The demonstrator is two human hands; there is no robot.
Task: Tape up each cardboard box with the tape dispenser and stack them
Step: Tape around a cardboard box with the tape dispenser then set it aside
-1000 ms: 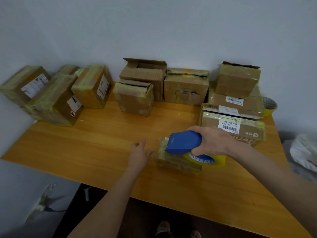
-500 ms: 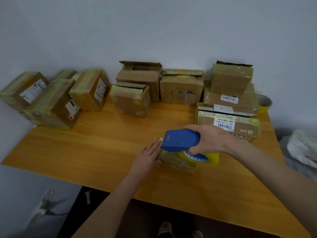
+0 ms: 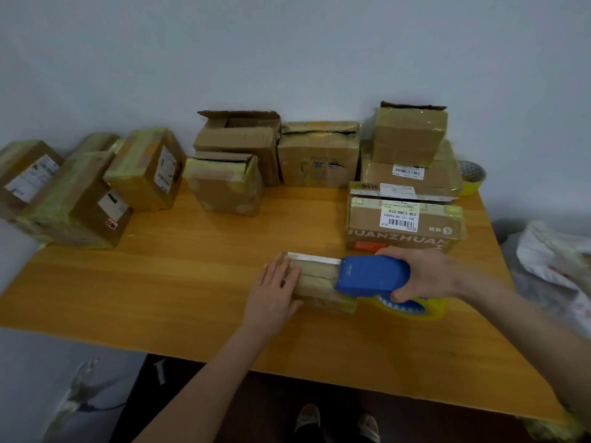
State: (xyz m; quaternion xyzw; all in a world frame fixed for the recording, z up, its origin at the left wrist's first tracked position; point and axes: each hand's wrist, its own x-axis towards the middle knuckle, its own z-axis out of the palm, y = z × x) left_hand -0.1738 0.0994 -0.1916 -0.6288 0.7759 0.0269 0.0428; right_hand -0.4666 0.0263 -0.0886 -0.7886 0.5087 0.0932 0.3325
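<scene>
Taped boxes [image 3: 73,199] lie at the left rear of the table [image 3: 160,282]. The left hand [image 3: 275,292] rests flat, fingers straight, on the left end of a low cardboard box [image 3: 315,284] at centre front. The blue tape dispenser [image 3: 372,276] sits over that box's right end, with the right hand [image 3: 425,276] curled round it.

small box [image 3: 315,282] front-centre on table [image 3: 160,298]. L hand [image 3: 275,292] on its left end, tape dispenser [image 3: 371,276] on right end in R hand [image 3: 425,276]. box stack [image 3: 404,219] just behind, spare roll [image 3: 473,177] behind that. box trio [image 3: 316,155] back centre, box cluster [image 3: 80,199] back left.
</scene>
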